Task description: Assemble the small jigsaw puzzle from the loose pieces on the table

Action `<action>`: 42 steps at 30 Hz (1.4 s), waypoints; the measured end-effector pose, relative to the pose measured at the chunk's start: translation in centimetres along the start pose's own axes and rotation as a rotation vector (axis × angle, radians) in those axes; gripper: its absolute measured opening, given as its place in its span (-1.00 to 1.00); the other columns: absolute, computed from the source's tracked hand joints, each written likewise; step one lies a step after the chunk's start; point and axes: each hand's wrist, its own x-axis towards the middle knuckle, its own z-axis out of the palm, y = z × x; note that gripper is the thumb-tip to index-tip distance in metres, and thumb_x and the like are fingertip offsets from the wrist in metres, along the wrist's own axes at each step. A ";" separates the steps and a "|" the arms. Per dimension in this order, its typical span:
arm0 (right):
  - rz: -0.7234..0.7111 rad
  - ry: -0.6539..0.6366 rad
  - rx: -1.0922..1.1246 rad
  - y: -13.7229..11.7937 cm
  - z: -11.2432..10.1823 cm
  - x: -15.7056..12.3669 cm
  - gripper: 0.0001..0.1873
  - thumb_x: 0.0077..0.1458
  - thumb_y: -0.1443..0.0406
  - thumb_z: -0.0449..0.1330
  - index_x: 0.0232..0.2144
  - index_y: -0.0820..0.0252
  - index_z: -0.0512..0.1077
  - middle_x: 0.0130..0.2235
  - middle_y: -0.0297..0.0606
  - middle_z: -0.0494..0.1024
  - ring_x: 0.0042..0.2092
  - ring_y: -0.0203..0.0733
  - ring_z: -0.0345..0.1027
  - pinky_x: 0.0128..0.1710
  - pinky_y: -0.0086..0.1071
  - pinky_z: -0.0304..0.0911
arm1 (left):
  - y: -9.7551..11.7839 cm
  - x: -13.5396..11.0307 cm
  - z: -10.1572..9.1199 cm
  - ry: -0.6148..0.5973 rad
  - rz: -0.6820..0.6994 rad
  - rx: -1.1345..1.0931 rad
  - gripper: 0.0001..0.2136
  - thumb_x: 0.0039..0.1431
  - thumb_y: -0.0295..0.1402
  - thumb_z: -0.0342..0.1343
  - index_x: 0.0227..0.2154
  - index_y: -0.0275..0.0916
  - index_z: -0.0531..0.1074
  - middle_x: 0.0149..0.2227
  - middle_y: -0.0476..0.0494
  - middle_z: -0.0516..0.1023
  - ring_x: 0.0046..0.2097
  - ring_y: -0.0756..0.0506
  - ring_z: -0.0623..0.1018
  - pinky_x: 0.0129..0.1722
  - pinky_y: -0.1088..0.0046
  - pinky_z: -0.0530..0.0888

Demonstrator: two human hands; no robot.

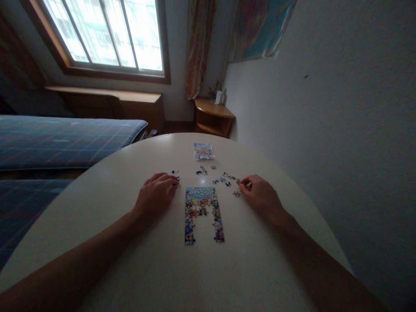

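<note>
A partly assembled jigsaw puzzle (202, 193) lies on the table, with a lettered blue strip along its top and two side columns around a gap at the lower middle. To its left, my left hand (156, 190) rests on the tabletop, fingers stretched forward, their tips beside loose puzzle pieces (175, 172). On the other side, my right hand (261, 195) has thumb and forefinger pinched at a small puzzle piece (238, 181), mostly covered by the fingertips. A scattered group of pieces (222, 179) lies just left of it, and one piece (236, 194) sits nearer me.
More loose pieces (201, 172) lie beyond the puzzle. Behind them is a printed picture sheet (203, 151). All this is on a round white table (208, 281). The wall (325, 143) runs close on the right; a plaid mattress (65, 141) is at the left.
</note>
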 end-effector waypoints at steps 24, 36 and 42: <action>0.020 0.037 -0.046 1.5 0.7 0.5 -0.86 0.10 0.30 0.10 -0.41 0.19 0.46 -0.28 -0.15 0.53 -0.24 -0.09 0.40 -0.23 -0.27 0.26 | -1.0 0.4 1.0 -0.072 0.037 -0.065 -0.70 0.23 -0.37 -0.04 -0.04 -0.21 0.47 0.07 -0.16 0.52 0.11 -0.24 0.44 0.16 0.06 0.38; -0.022 0.034 0.043 1.8 1.1 0.8 -0.84 0.12 0.29 0.12 -0.37 0.20 0.50 -0.30 -0.18 0.55 -0.28 -0.15 0.40 -0.23 -0.30 0.25 | -1.1 0.3 1.4 -0.055 0.047 -0.059 -0.73 0.26 -0.38 -0.02 -0.06 -0.18 0.49 0.05 -0.09 0.54 0.08 -0.20 0.45 0.16 0.12 0.38; -0.037 0.045 0.046 2.1 1.4 0.9 -0.83 0.13 0.29 0.12 -0.36 0.19 0.51 -0.29 -0.18 0.55 -0.27 -0.15 0.40 -0.22 -0.29 0.26 | -1.0 0.3 1.3 -0.056 0.042 -0.070 -0.74 0.26 -0.38 -0.02 -0.07 -0.18 0.50 0.04 -0.09 0.54 0.07 -0.19 0.46 0.14 0.13 0.39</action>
